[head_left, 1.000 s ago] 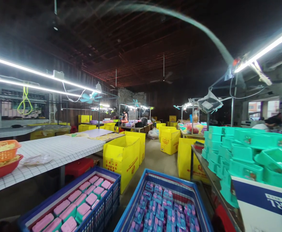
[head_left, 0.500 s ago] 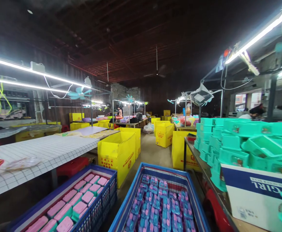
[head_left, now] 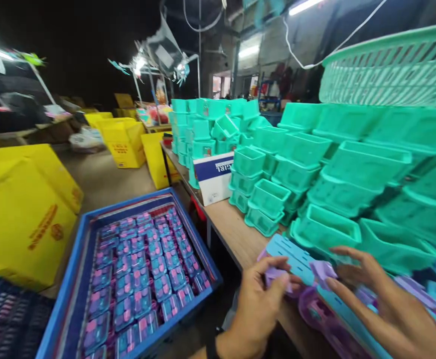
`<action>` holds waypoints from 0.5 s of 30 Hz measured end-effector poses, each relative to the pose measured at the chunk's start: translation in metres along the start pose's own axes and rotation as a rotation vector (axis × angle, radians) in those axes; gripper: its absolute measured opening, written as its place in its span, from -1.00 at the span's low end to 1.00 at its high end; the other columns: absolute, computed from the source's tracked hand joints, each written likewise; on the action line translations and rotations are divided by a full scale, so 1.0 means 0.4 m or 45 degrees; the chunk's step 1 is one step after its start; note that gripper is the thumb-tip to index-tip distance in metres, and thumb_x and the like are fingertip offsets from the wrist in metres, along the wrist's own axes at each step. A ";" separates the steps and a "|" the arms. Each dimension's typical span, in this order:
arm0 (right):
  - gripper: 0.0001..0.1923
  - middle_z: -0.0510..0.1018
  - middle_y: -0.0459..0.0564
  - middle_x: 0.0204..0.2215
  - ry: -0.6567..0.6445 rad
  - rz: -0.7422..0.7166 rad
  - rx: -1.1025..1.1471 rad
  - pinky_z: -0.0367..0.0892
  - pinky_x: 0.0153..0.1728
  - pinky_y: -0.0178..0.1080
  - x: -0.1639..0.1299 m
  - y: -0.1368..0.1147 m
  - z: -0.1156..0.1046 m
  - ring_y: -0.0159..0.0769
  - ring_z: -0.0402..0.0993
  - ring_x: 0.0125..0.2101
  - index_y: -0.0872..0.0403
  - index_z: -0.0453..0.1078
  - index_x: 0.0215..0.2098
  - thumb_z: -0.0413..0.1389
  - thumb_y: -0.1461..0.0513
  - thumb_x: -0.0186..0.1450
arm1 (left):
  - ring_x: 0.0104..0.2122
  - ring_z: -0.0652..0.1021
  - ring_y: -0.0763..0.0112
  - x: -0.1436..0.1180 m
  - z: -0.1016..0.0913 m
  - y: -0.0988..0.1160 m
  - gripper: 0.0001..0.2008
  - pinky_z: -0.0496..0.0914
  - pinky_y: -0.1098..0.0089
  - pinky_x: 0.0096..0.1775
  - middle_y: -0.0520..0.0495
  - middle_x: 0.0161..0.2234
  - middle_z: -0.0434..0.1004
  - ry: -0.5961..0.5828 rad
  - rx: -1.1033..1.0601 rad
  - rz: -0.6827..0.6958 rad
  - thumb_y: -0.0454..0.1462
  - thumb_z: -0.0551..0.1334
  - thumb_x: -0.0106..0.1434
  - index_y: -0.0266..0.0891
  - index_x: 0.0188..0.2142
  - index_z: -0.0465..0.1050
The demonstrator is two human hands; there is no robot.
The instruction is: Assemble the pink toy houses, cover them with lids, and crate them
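My left hand (head_left: 258, 304) grips a small purple plastic piece (head_left: 276, 275) at the near edge of the wooden table (head_left: 228, 225). My right hand (head_left: 370, 284) pinches another purple piece (head_left: 323, 270) just to its right. Both pieces rest against a light blue slotted plate (head_left: 294, 253) lying flat between my hands. A purple part (head_left: 320, 316) lies below them. Stacks of teal plastic trays (head_left: 324, 229) crowd the table right behind my hands.
A blue crate (head_left: 86, 254) filled with several purple and teal packed items stands on the floor at my left. Yellow cartons (head_left: 19, 209) line the aisle. A white and blue box (head_left: 214, 177) sits on the table. A teal basket (head_left: 389, 67) hangs at upper right.
The view has swung right and down from the aisle to the table. Both my hands, unseen before, are now in view holding purple pieces.
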State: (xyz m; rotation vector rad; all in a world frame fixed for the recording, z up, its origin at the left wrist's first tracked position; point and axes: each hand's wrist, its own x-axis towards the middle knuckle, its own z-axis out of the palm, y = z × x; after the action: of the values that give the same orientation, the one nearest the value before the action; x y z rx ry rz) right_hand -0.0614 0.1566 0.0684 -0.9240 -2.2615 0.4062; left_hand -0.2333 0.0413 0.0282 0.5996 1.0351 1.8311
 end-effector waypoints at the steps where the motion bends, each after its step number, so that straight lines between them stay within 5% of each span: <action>1: -0.40 0.69 0.07 -0.26 -0.035 0.051 0.035 0.58 -0.37 -0.18 0.020 -0.011 0.004 -0.06 0.67 -0.29 -0.08 0.48 0.04 0.14 -0.26 0.25 | -0.24 0.66 0.23 0.009 -0.024 0.019 -0.57 0.53 0.25 -0.11 -0.19 -0.14 0.62 0.039 0.139 0.058 -0.06 0.38 0.22 -0.29 -0.02 0.55; 4: -0.54 0.71 0.04 -0.28 -0.165 0.149 0.122 0.57 -0.32 -0.13 0.096 -0.040 0.034 -0.02 0.68 -0.28 -0.04 0.57 -0.18 0.13 -0.18 0.25 | -0.18 0.61 0.26 0.040 -0.077 0.065 -0.75 0.48 0.27 -0.07 -0.13 -0.18 0.62 0.020 0.678 0.287 -0.30 0.21 0.30 -0.24 -0.08 0.59; 8: -0.66 0.71 -0.01 -0.33 -0.247 0.077 0.080 0.54 -0.30 -0.11 0.172 -0.058 0.074 -0.05 0.66 -0.31 -0.03 0.60 -0.28 0.09 -0.03 0.25 | -0.05 0.56 0.22 0.089 -0.093 0.078 -0.64 0.44 0.22 0.04 -0.16 -0.08 0.56 -0.183 1.105 0.534 -0.44 0.07 0.33 -0.22 -0.01 0.55; 15: -0.65 0.70 -0.02 -0.41 -0.416 -0.028 -0.021 0.42 -0.39 -0.17 0.225 -0.065 0.086 -0.12 0.63 -0.40 -0.04 0.61 -0.32 0.03 0.01 0.29 | -0.04 0.52 0.19 0.165 -0.081 0.092 -0.34 0.48 0.19 0.07 -0.16 0.04 0.42 -0.546 1.611 0.589 -0.52 0.08 0.24 -0.08 0.30 0.31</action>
State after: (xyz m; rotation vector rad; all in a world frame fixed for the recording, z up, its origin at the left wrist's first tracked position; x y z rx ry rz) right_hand -0.1462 0.2008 0.0969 -0.8928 -2.5700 0.5634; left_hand -0.3055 0.0785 0.0407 1.9957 1.7692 1.0759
